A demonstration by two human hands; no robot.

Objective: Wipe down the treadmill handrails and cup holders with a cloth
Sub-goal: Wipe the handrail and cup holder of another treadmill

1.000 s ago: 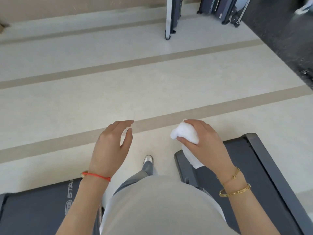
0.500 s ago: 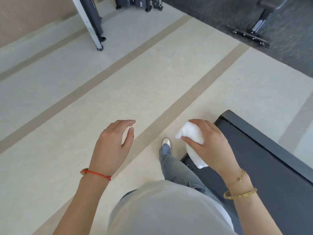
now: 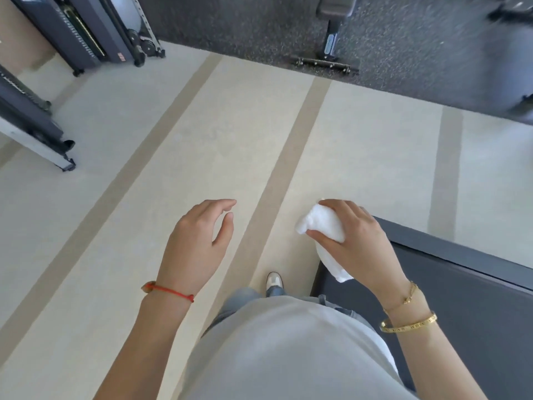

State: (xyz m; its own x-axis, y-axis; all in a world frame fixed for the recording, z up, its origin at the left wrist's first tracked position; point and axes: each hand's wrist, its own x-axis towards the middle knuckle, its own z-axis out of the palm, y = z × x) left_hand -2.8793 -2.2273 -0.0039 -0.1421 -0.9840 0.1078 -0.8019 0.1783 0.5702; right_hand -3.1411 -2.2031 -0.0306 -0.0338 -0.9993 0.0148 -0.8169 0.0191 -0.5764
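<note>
The white cloth (image 3: pixel 324 226) is bunched in the right hand (image 3: pixel 356 243), whose fingers curl over its top while the thumb presses it from below; one tail of it hangs out under the palm, down toward the near corner of the treadmill deck (image 3: pixel 461 287). Cloth and hand are held in the air above the floor (image 3: pixel 202 140), just left of that dark deck, which fills the lower right; no handrail or cup holder of it shows. The left hand (image 3: pixel 199 241) hovers well apart from the cloth, fingers loosely bent and spread, thumb out, holding nothing and touching nothing.

There is one cloth. The left wrist carries one red string bracelet (image 3: pixel 170 291); the right wrist carries two gold ones (image 3: pixel 409 324), a thin chain and a thicker bangle. One shoe (image 3: pixel 274 280) shows on the floor between the hands, below a jeans leg and a pale shirt.

The pale floor bears three tan stripes. Folded machines (image 3: pixel 86 33) stand at the upper left, and a bench foot (image 3: pixel 323 63) rests on the dark speckled mat (image 3: pixel 245 27) across the top.
</note>
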